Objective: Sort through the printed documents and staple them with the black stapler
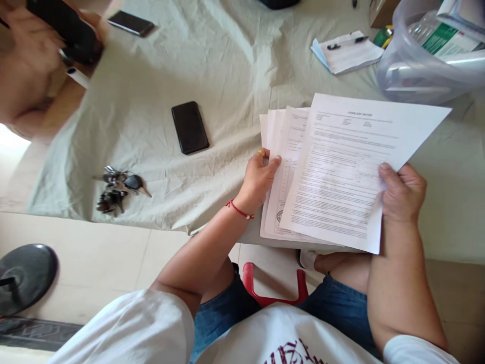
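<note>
My left hand (261,177), with a red bracelet at the wrist, pinches the left edge of several printed sheets (276,136) fanned out beneath a top page. Between the thumb and fingers of my right hand (403,192) is the right edge of that top printed sheet (341,172), which overlaps the others and is shifted to the right. Lines of small text cover its face. Both hands are closed on paper, over the near edge of the cloth-covered table (227,76).
A black phone (190,127) and a bunch of keys (119,187) lie to the left. A second phone (131,24) lies near another person's hand (34,55). At the right stand a notepad (352,53) with a pen and a clear plastic tub (413,86). A red stool (273,298) is below.
</note>
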`<action>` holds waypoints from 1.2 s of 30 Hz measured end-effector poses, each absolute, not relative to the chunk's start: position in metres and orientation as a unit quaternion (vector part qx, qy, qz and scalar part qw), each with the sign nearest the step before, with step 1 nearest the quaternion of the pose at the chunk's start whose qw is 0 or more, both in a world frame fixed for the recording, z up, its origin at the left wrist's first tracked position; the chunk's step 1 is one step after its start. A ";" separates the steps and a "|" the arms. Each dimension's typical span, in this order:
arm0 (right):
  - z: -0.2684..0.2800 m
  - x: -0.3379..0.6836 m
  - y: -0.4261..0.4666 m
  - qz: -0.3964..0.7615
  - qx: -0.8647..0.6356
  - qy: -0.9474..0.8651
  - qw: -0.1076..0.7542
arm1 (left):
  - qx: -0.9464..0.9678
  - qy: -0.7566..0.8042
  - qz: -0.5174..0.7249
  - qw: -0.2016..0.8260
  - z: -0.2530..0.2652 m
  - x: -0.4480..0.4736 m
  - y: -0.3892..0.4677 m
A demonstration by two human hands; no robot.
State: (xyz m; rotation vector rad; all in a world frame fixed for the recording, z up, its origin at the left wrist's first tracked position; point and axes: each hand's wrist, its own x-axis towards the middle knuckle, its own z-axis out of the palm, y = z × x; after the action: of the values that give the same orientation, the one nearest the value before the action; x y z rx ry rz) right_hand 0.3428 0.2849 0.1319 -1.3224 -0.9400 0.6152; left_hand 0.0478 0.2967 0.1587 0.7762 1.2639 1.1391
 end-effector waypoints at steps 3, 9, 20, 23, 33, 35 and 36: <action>0.127 0.340 0.284 0.278 -0.584 -0.433 0.628 | 0.335 0.543 0.488 0.595 0.160 0.049 0.296; 0.121 0.336 0.286 0.271 -0.597 -0.471 0.590 | 0.339 0.532 0.504 0.589 0.156 0.050 0.297; 0.122 0.333 0.287 0.296 -0.638 -0.454 0.547 | 0.329 0.526 0.510 0.596 0.153 0.051 0.297; 0.124 0.331 0.286 0.313 -0.657 -0.447 0.520 | 0.326 0.526 0.512 0.595 0.152 0.051 0.298; 0.127 0.333 0.284 0.305 -0.695 -0.442 0.478 | 0.329 0.529 0.509 0.594 0.151 0.051 0.298; 0.126 0.335 0.285 0.303 -0.700 -0.435 0.478 | 0.328 0.528 0.508 0.596 0.151 0.051 0.298; 0.126 0.336 0.285 0.300 -0.703 -0.434 0.477 | 0.328 0.528 0.508 0.596 0.152 0.051 0.298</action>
State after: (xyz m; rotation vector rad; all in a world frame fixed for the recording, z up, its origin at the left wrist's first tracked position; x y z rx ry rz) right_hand 0.3357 0.2847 0.1256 -1.7164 -1.0589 0.7339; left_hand 0.0509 0.2980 0.1516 0.7623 1.2267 1.1793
